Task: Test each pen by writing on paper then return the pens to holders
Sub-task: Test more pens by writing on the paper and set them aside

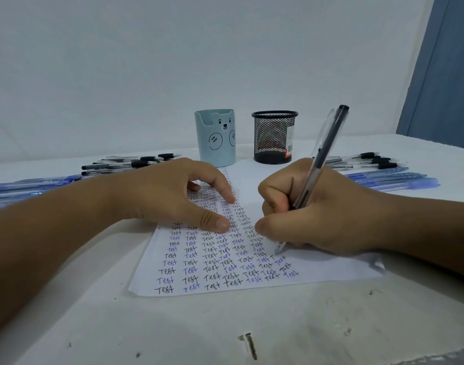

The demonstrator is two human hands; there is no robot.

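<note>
A white sheet of paper lies on the table, filled with rows of "Test" in black and blue ink. My right hand grips a black pen, its tip touching the paper beside a freshly written "T". My left hand rests on the sheet with fingers spread, holding it flat. Behind the paper stand a light blue bear holder and a black mesh holder; no pens rise above their rims.
Loose black and blue pens lie in a pile at the left and in another at the right. A white wall stands close behind the holders. A dark screw lies near the table's front edge.
</note>
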